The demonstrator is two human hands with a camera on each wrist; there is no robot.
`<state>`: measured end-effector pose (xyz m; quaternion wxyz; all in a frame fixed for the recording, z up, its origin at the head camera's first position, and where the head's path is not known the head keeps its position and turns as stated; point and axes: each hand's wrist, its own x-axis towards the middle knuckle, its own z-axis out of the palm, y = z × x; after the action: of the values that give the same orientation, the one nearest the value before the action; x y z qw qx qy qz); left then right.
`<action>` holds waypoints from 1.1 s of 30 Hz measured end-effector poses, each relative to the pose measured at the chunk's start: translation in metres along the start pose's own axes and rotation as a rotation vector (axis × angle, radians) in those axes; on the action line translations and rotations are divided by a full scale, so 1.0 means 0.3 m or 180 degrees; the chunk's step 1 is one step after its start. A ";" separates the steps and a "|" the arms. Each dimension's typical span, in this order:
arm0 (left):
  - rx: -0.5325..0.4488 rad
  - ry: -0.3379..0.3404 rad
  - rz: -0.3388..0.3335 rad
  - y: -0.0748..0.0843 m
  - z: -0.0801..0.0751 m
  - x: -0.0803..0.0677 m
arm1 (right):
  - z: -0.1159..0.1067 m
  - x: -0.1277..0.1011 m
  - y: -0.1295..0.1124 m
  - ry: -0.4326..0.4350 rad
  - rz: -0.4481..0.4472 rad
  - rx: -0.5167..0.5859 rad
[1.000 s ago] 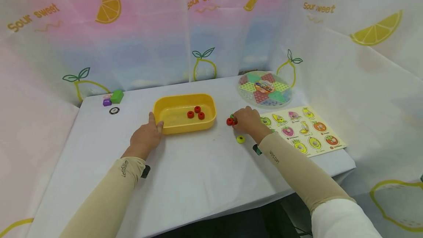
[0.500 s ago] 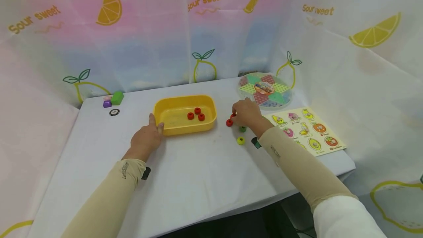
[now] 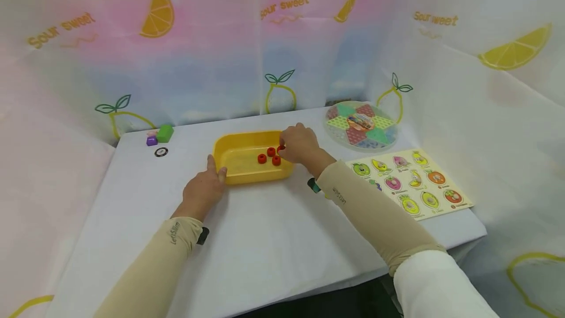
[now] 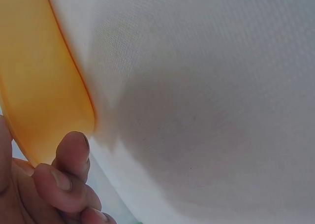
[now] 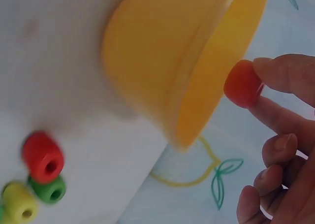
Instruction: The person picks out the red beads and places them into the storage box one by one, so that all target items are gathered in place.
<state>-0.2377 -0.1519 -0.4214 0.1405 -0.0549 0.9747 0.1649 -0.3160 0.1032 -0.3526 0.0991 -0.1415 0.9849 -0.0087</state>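
A yellow tray stands mid-table with three red beads in it. My right hand hovers over the tray's right end and pinches another red bead between thumb and fingertips. The tray's wall fills the right wrist view just beside that bead. My left hand rests on the table at the tray's front left corner, thumb against the wall. In the left wrist view its loosely curled fingers lie next to the tray and hold nothing.
A red bead, a green bead and a yellow bead lie loose on the table right of the tray. A round game board and a fruit puzzle board sit at the right. A green block, a purple block and a small ring are far left.
My right hand picked a red bead off the table and carried it left to over the tray's right end. The left hand stayed at the tray's corner.
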 end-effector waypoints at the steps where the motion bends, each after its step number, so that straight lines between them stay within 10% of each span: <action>1: -0.0005 0.0012 0.0002 0.000 0.004 -0.002 | 0.003 0.009 -0.021 -0.0009 -0.0021 0.0004; 33: 0.0044 0.0138 -0.0137 0.018 0.011 -0.018 | 0.147 0.167 -0.263 -0.0029 -0.0413 -0.0190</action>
<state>-0.2327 -0.1453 -0.4210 0.1232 -0.0785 0.9772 0.1540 -0.3326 0.0140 -0.4019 0.0985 -0.2080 0.9730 0.0150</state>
